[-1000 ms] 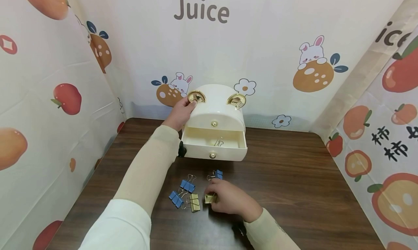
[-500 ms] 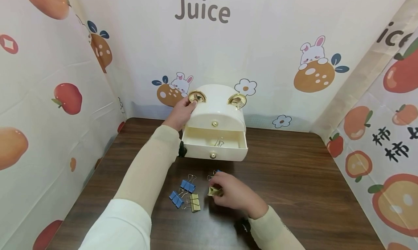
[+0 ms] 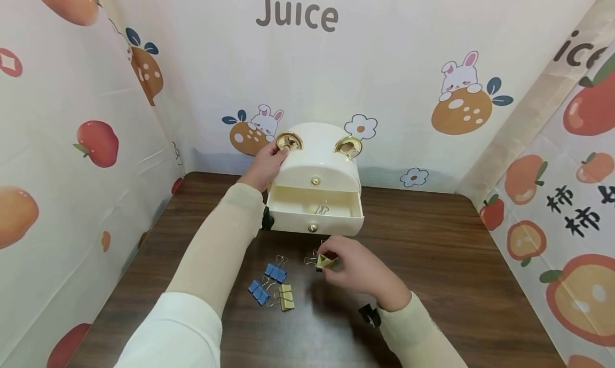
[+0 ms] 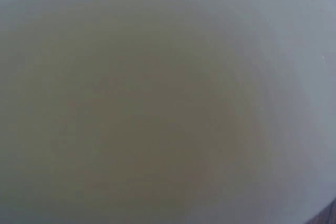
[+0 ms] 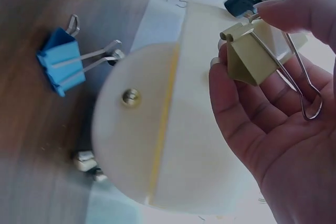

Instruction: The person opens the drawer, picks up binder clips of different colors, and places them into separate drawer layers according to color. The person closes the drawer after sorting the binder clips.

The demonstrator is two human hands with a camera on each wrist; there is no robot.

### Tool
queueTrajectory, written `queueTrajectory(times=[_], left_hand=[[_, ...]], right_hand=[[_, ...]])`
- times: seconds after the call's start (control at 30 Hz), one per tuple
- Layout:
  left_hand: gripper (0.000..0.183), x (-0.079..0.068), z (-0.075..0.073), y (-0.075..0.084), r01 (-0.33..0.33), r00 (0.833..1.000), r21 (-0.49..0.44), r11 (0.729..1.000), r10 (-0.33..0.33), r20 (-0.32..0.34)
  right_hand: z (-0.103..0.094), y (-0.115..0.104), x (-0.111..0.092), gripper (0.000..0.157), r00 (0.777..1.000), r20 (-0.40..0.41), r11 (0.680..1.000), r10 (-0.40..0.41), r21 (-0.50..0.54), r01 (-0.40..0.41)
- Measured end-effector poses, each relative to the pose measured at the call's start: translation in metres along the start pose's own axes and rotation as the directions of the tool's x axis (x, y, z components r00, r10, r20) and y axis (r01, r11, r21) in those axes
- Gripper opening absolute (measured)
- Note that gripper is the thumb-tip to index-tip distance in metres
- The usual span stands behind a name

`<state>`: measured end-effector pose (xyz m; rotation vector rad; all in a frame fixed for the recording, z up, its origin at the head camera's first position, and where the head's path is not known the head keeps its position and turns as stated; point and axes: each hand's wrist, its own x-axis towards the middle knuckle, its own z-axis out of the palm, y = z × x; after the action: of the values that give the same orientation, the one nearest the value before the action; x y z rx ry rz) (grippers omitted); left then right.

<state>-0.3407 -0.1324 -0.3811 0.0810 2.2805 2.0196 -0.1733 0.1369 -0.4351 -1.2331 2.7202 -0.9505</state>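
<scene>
In the head view, a white desktop drawer box (image 3: 319, 154) with gold rings and knobs stands at the back of the table. Its lower drawer (image 3: 293, 225) is pulled out, with wire clip handles (image 3: 322, 210) showing inside. My left hand (image 3: 261, 167) grips the box's left side, thumb by the gold ring (image 3: 290, 141). Just in front of the drawer, my right hand (image 3: 360, 266) pinches a yellow binder clip (image 3: 325, 261) between thumb and fingers. The right wrist view shows this clip (image 5: 252, 59) with its wire handles toward the palm. The left wrist view is a pale blur.
Two blue binder clips (image 3: 276, 273) and another yellow binder clip (image 3: 286, 297) lie on the dark wooden table (image 3: 432, 250), left of my right hand. A further clip's wire handles (image 3: 310, 260) show beside my fingers. Fruit-printed curtains (image 3: 394, 79) surround the table.
My right hand has lifted the yellow binder clip from beside the other yellow one and carried it toward the drawer, now covering most of the nearby blue clip. The left hand stays put.
</scene>
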Motion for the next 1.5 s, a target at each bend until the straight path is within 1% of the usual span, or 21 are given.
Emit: queueTrajectory(times=[0.17, 0.3, 0.43, 0.57, 0.67, 0.8, 0.97, 1.13, 1.23, 1.4, 1.5], left_hand=[[0.049, 0.000, -0.001, 0.000, 0.000, 1.000, 0.009, 1.000, 0.000, 0.003], [0.049, 0.000, -0.001, 0.000, 0.001, 1.000, -0.002, 1.000, -0.001, -0.002], [0.048, 0.001, -0.001, 0.000, 0.003, 1.000, -0.009, 1.000, -0.003, -0.003], [0.047, 0.002, -0.001, 0.000, 0.002, 1.000, 0.002, 1.000, -0.002, -0.001], [0.047, 0.001, 0.000, 0.001, 0.000, 1.000, 0.006, 1.000, 0.000, -0.002], [0.048, 0.000, 0.000, 0.001, 0.006, 1.000, 0.010, 1.000, -0.006, -0.001], [0.049, 0.001, -0.001, 0.000, 0.015, 1.000, 0.009, 1.000, -0.015, -0.001], [0.050, 0.001, -0.002, 0.000, 0.024, 1.000, 0.003, 1.000, -0.024, 0.001], [0.049, 0.000, -0.002, 0.000, 0.014, 1.000, -0.002, 1.000, -0.014, 0.002], [0.049, 0.001, -0.001, 0.000, 0.005, 1.000, 0.000, 1.000, -0.005, 0.002], [0.049, 0.002, -0.001, -0.001, 0.005, 1.000, 0.004, 1.000, -0.005, 0.003]], right_hand=[[-0.014, -0.005, 0.003, 0.026, 1.000, -0.011, 1.000, -0.013, -0.022, 0.013], [-0.027, -0.009, 0.007, 0.026, 1.000, -0.023, 0.999, -0.008, -0.037, 0.008], [-0.042, -0.014, 0.011, 0.026, 0.999, -0.042, 0.997, -0.029, -0.067, 0.026], [-0.055, -0.018, 0.015, 0.025, 0.995, -0.080, 0.990, -0.063, -0.127, 0.053], [-0.066, -0.018, 0.018, 0.025, 0.988, -0.126, 0.983, -0.092, -0.169, 0.070], [-0.082, -0.016, 0.025, 0.027, 0.977, -0.175, 0.978, -0.120, -0.192, 0.086], [-0.099, -0.010, 0.036, 0.029, 0.976, -0.200, 0.980, -0.083, -0.195, 0.043], [-0.108, -0.002, 0.048, 0.030, 0.983, -0.185, 0.984, 0.008, -0.175, -0.041], [-0.111, 0.002, 0.054, 0.032, 0.985, -0.165, 0.984, 0.058, -0.158, -0.084], [-0.110, 0.008, 0.059, 0.033, 0.986, -0.145, 0.982, 0.083, -0.156, -0.106], [-0.108, 0.013, 0.062, 0.031, 0.987, -0.126, 0.979, 0.099, -0.164, -0.119]])
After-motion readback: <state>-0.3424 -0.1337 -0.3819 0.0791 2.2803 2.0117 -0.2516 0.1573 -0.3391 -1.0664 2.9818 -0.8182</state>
